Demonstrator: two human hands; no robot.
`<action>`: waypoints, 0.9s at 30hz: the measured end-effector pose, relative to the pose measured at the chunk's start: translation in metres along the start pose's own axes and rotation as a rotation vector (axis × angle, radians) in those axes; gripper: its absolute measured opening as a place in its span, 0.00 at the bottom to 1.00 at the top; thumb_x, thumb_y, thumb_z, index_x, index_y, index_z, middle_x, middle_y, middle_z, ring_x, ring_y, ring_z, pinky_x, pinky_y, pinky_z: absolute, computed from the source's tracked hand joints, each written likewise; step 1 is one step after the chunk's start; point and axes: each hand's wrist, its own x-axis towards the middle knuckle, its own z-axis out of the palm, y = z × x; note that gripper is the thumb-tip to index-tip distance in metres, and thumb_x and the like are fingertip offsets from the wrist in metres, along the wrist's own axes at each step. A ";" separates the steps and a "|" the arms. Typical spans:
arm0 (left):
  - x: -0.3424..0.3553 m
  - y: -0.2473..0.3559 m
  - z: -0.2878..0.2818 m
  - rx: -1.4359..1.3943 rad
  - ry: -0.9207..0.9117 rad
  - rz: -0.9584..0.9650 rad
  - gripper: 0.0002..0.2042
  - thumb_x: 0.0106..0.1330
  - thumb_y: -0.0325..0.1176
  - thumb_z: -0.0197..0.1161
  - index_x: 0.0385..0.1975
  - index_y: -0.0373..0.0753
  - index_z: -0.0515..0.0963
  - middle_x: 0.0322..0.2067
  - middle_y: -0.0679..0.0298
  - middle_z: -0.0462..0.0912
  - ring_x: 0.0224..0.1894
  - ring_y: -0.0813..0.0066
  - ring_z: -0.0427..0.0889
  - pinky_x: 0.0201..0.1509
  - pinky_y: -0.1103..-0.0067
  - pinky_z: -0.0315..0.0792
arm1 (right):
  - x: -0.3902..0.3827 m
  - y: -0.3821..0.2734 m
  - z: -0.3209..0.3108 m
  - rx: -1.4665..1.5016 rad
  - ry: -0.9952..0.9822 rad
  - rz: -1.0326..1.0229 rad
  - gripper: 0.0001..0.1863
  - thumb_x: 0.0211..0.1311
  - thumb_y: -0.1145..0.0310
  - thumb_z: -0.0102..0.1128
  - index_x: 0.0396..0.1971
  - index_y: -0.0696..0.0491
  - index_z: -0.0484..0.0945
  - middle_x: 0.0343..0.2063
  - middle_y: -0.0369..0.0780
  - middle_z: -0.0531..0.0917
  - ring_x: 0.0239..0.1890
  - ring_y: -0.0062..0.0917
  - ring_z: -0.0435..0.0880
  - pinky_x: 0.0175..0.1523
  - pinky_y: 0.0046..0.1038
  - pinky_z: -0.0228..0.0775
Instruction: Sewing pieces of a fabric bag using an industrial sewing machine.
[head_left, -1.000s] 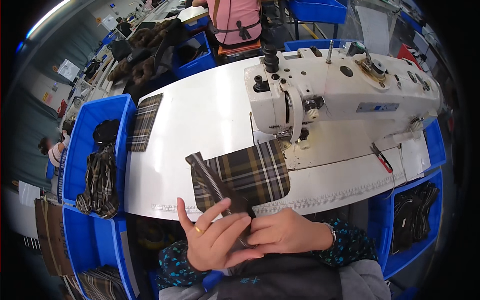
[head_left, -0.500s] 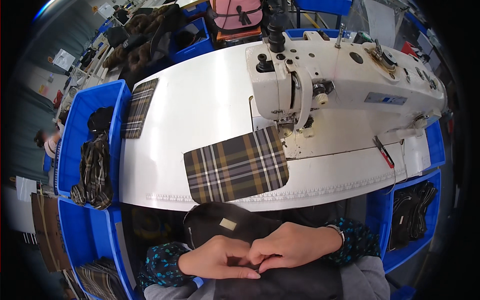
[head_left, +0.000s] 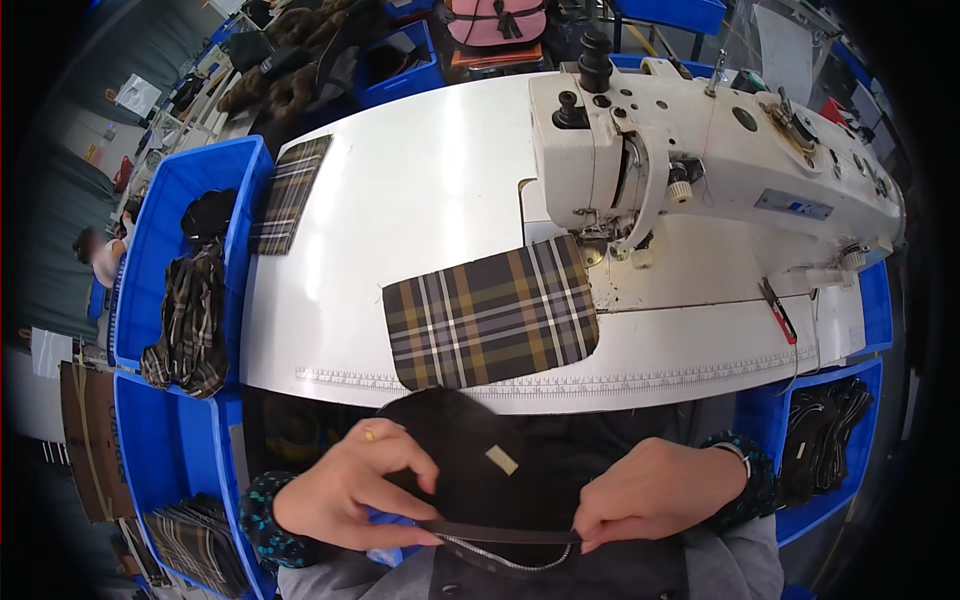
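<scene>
A black fabric piece (head_left: 455, 440) with a small cream label (head_left: 501, 460) lies over my lap at the table's front edge. Its near edge, a dark strip with a zipper (head_left: 505, 562) below it, is stretched between my two hands. My left hand (head_left: 360, 488) pinches one end between thumb and fingers. At the other end, the fingertips of my right hand (head_left: 655, 490) are closed on the same edge. Just beyond, a plaid fabric panel (head_left: 490, 315) rests flat on the white table, its far right corner by the sewing machine's needle area (head_left: 597, 245).
The white sewing machine (head_left: 720, 170) fills the right of the table (head_left: 420, 180). Red-handled snips (head_left: 778, 312) lie near its front. Another plaid panel (head_left: 290, 195) is at the left edge. Blue bins (head_left: 180, 150) with plaid and black pieces flank the table on both sides.
My hands were close together at the near edge of the black fabric. They have moved apart, left and right, and the edge now spans between them with the zipper showing. The view has shifted slightly.
</scene>
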 end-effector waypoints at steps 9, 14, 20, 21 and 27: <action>-0.051 0.022 -0.032 0.570 0.345 -0.280 0.14 0.39 0.45 0.85 0.27 0.52 0.92 0.42 0.69 0.79 0.51 0.62 0.76 0.70 0.49 0.49 | -0.032 -0.009 -0.040 -0.557 0.222 0.074 0.15 0.62 0.70 0.67 0.50 0.48 0.83 0.32 0.32 0.84 0.31 0.27 0.85 0.32 0.27 0.75; -0.024 0.013 -0.034 0.859 0.382 -0.420 0.13 0.36 0.36 0.83 0.25 0.52 0.91 0.48 0.65 0.82 0.58 0.59 0.76 0.71 0.48 0.50 | -0.014 0.049 -0.049 -0.813 0.302 -0.265 0.18 0.57 0.69 0.61 0.49 0.52 0.82 0.39 0.37 0.83 0.38 0.28 0.84 0.35 0.29 0.77; 0.061 -0.062 -0.027 0.700 0.455 -0.243 0.25 0.50 0.32 0.79 0.52 0.42 0.84 0.53 0.59 0.82 0.56 0.55 0.79 0.64 0.62 0.68 | 0.011 0.121 -0.075 -1.346 0.261 -0.238 0.11 0.55 0.70 0.61 0.38 0.56 0.80 0.39 0.38 0.83 0.37 0.25 0.82 0.38 0.25 0.78; 0.082 -0.072 -0.022 0.719 0.498 -0.186 0.24 0.52 0.32 0.78 0.52 0.40 0.83 0.53 0.58 0.82 0.55 0.54 0.79 0.62 0.64 0.69 | 0.011 0.130 -0.077 -1.381 0.305 -0.285 0.11 0.55 0.70 0.61 0.38 0.57 0.81 0.39 0.39 0.83 0.38 0.25 0.83 0.38 0.25 0.78; 0.180 -0.104 0.005 0.801 0.444 -0.065 0.22 0.60 0.40 0.73 0.54 0.42 0.80 0.53 0.59 0.79 0.55 0.57 0.75 0.57 0.63 0.66 | 0.007 0.135 -0.066 -1.379 0.393 -0.293 0.11 0.55 0.70 0.62 0.36 0.60 0.82 0.40 0.46 0.86 0.40 0.30 0.87 0.44 0.26 0.82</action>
